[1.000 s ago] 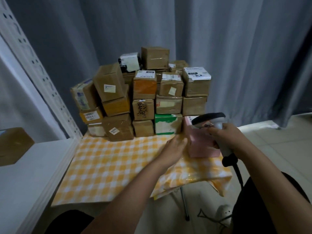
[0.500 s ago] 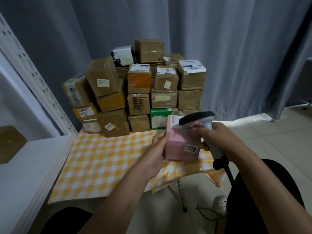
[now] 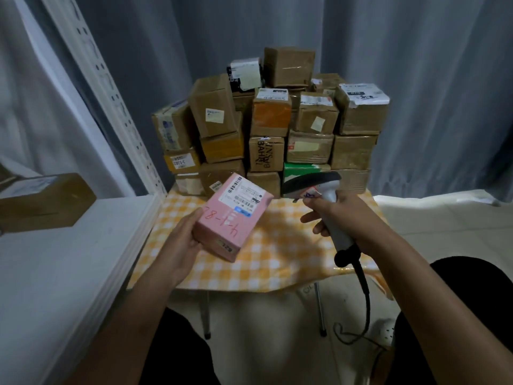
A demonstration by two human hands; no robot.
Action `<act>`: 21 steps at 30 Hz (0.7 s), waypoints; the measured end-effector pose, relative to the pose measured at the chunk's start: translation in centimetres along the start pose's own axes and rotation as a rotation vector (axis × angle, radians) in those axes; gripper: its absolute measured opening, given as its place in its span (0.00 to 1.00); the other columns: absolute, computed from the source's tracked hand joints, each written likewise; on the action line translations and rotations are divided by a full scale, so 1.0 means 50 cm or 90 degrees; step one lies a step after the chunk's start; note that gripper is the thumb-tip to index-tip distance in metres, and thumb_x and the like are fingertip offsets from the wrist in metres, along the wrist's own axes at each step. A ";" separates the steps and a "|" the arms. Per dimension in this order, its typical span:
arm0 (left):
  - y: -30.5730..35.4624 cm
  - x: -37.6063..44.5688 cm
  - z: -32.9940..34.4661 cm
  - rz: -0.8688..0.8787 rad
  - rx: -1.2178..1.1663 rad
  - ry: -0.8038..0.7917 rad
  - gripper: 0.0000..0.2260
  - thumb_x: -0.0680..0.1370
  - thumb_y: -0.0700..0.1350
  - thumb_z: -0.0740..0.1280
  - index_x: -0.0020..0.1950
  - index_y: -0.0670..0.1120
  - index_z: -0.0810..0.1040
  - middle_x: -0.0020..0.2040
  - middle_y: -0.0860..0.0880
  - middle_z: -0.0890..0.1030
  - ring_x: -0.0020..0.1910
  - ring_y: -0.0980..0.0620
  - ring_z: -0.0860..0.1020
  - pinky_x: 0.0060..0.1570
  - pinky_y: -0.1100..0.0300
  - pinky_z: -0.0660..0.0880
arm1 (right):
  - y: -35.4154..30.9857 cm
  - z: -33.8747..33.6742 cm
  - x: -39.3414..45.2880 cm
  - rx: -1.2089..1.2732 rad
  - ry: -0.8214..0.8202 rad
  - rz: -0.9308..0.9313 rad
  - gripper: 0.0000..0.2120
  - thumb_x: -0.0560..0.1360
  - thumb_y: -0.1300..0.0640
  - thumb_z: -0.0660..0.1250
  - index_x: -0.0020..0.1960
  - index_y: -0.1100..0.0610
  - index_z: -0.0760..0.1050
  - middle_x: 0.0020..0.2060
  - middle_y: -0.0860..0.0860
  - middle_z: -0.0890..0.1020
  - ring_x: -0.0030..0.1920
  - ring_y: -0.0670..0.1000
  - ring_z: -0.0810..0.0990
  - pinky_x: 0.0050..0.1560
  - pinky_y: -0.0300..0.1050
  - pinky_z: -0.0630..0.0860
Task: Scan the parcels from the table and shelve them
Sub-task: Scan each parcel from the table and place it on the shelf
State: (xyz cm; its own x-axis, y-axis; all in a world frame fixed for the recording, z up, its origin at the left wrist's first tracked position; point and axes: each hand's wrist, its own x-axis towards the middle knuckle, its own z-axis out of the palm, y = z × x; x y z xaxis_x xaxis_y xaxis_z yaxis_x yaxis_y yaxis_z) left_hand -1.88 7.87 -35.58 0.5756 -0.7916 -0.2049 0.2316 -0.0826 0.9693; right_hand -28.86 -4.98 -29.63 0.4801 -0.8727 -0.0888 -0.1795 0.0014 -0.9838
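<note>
Left hand (image 3: 177, 248) gripping pink parcel (image 3: 231, 215), right hand (image 3: 341, 215) aiming scanner (image 3: 319, 190); far parcel stack (image 3: 272, 129) awaiting, one box (image 3: 44, 201) shelved left.

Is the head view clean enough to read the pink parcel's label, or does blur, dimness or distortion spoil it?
Head view: dim light, soft overall; pink parcel barcodes visible but print unreadable; hand shadow falls on the checked cloth; wide-angle bends the shelf upright.

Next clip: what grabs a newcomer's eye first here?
The pink parcel, held tilted in the left hand above the yellow checked tablecloth, label up. Right of it, the right hand grips a barcode scanner. Behind both rises a stack of brown boxes.
</note>
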 end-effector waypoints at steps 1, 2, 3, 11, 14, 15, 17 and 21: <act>0.004 0.003 -0.020 0.012 0.005 0.012 0.16 0.82 0.54 0.64 0.66 0.48 0.78 0.57 0.48 0.86 0.64 0.47 0.79 0.66 0.49 0.73 | 0.000 0.014 0.000 -0.007 -0.012 0.000 0.09 0.80 0.55 0.68 0.56 0.59 0.79 0.43 0.62 0.86 0.28 0.51 0.79 0.28 0.40 0.75; 0.009 0.005 -0.038 0.026 0.021 0.020 0.16 0.82 0.53 0.64 0.65 0.47 0.79 0.57 0.48 0.85 0.65 0.47 0.79 0.67 0.48 0.73 | 0.002 0.028 0.000 -0.012 -0.022 0.001 0.09 0.80 0.55 0.68 0.56 0.59 0.79 0.43 0.62 0.86 0.28 0.52 0.79 0.28 0.40 0.75; 0.015 0.007 -0.053 0.039 0.041 0.023 0.16 0.82 0.53 0.63 0.65 0.46 0.79 0.57 0.47 0.85 0.65 0.47 0.79 0.68 0.47 0.72 | 0.004 0.041 0.000 -0.013 -0.028 0.002 0.10 0.80 0.55 0.68 0.57 0.60 0.79 0.43 0.62 0.86 0.28 0.52 0.79 0.28 0.40 0.75; 0.062 0.015 -0.119 0.059 0.201 0.001 0.12 0.82 0.49 0.65 0.63 0.49 0.81 0.57 0.46 0.85 0.64 0.47 0.79 0.68 0.48 0.73 | 0.028 0.120 0.005 -0.019 -0.063 -0.008 0.08 0.79 0.55 0.69 0.55 0.59 0.79 0.38 0.57 0.86 0.27 0.52 0.79 0.31 0.43 0.76; 0.068 0.016 -0.120 0.052 0.253 -0.020 0.10 0.82 0.49 0.66 0.62 0.54 0.80 0.57 0.48 0.85 0.62 0.50 0.80 0.59 0.56 0.77 | 0.029 0.134 0.008 -0.011 -0.049 -0.016 0.08 0.79 0.55 0.69 0.55 0.59 0.79 0.36 0.57 0.86 0.27 0.51 0.79 0.30 0.42 0.76; 0.071 0.014 -0.119 0.053 0.277 -0.027 0.10 0.81 0.50 0.67 0.62 0.56 0.79 0.57 0.50 0.84 0.61 0.52 0.80 0.54 0.61 0.77 | 0.028 0.137 0.008 -0.013 -0.043 -0.020 0.09 0.79 0.55 0.69 0.55 0.59 0.79 0.36 0.57 0.86 0.27 0.52 0.79 0.30 0.41 0.76; 0.076 0.010 -0.116 0.060 0.322 -0.042 0.12 0.80 0.50 0.68 0.63 0.60 0.77 0.58 0.53 0.82 0.59 0.57 0.79 0.44 0.70 0.76 | 0.023 0.139 0.008 -0.032 -0.032 -0.029 0.09 0.79 0.55 0.69 0.54 0.60 0.79 0.36 0.56 0.86 0.28 0.52 0.80 0.30 0.41 0.76; 0.076 0.012 -0.114 0.085 0.374 -0.052 0.16 0.79 0.49 0.70 0.66 0.59 0.76 0.59 0.53 0.81 0.58 0.59 0.77 0.40 0.75 0.74 | 0.001 0.132 0.004 -0.060 -0.035 -0.048 0.08 0.79 0.55 0.69 0.50 0.59 0.80 0.34 0.56 0.85 0.28 0.52 0.81 0.29 0.41 0.76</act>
State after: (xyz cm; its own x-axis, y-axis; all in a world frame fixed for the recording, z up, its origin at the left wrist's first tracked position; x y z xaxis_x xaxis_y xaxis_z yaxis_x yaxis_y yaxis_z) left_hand 3.83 10.52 -32.79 0.5027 -0.8600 -0.0879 -0.3238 -0.2816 0.9033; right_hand -23.12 -1.93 -30.75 0.5409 -0.8406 -0.0268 -0.2202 -0.1108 -0.9691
